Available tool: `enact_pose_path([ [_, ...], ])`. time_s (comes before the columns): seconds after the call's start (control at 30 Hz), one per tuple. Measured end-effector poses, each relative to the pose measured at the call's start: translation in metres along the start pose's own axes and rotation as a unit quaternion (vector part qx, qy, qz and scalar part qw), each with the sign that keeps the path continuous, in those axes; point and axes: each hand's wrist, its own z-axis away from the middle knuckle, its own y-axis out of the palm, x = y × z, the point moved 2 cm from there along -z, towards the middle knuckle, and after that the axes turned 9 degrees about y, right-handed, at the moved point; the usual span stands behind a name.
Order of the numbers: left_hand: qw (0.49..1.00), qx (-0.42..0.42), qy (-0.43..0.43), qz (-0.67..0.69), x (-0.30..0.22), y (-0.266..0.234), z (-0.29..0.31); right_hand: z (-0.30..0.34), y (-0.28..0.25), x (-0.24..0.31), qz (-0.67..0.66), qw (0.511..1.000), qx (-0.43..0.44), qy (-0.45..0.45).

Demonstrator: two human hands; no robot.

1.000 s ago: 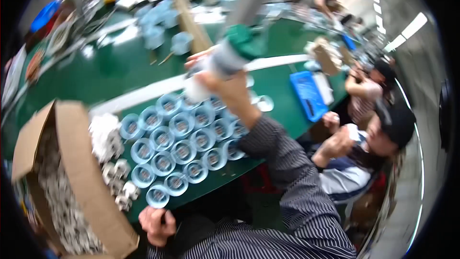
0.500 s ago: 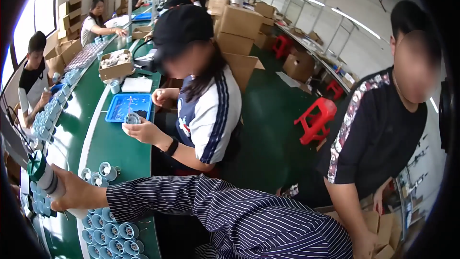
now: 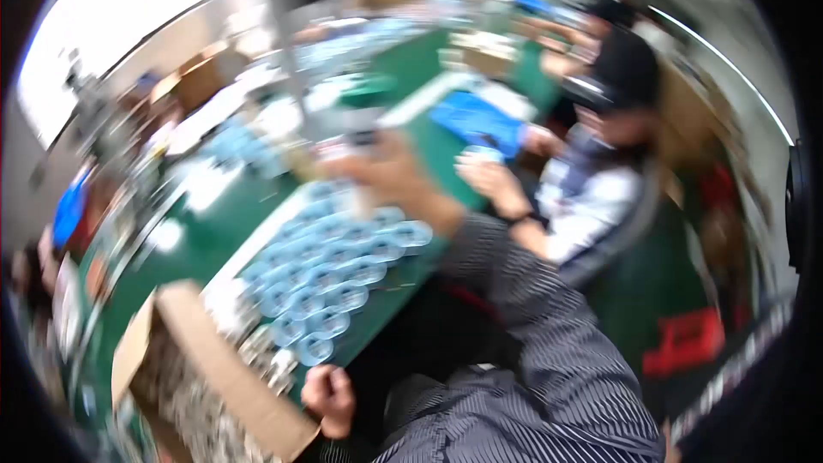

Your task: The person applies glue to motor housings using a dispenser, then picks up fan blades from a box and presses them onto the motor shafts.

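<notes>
My right hand (image 3: 390,176), in a dark striped sleeve, reaches out over the bench and is wrapped round a pale cylindrical thing with a green top (image 3: 369,90). Blur hides whether that is a bottle or a tool. Below the hand stand rows of light-blue cups (image 3: 321,279), packed close together, with small parts inside some. At the near bench edge my left hand (image 3: 330,399) has its fingers curled in, beside the nearest cups and a cardboard box. What it holds, if anything, does not show.
An open cardboard box (image 3: 231,369) full of small pale parts stands at the near left. A co-worker in a black cap (image 3: 621,77) sits to the right, hands by a blue tray (image 3: 480,124). A pole (image 3: 287,43) rises behind the bench; a red stool (image 3: 686,341) stands lower right.
The view has swung left and blurred, shifting bench and co-worker to the right. My left hand and the parts box have come into view. My right hand still grips the green-topped thing.
</notes>
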Motion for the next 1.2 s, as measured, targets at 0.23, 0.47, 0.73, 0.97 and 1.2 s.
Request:
enact_pose_path([
  [0.23, 0.991, -0.084, 0.022, 0.101, -0.004, -0.012, -0.016, -0.03, -0.067, 0.005, 0.146, 0.93, 0.337, -0.03],
  [0.47, 0.977, -0.21, 0.015, -0.018, -0.019, -0.024, 0.022, -0.022, 0.02, -0.025, -0.069, 0.979, 0.175, 0.078],
  [0.73, 0.978, -0.205, 0.009, -0.021, -0.022, -0.005, 0.003, -0.069, -0.034, -0.075, -0.007, 0.965, 0.263, -0.015],
  [0.97, 0.978, -0.209, -0.003, -0.026, -0.015, -0.008, 0.007, -0.066, -0.049, -0.084, 0.154, 0.95, 0.208, -0.176],
  [1.2, 0.973, -0.224, 0.056, -0.011, -0.02, 0.0, -0.019, -0.047, -0.071, -0.038, -0.009, 0.963, 0.185, 0.195],
])
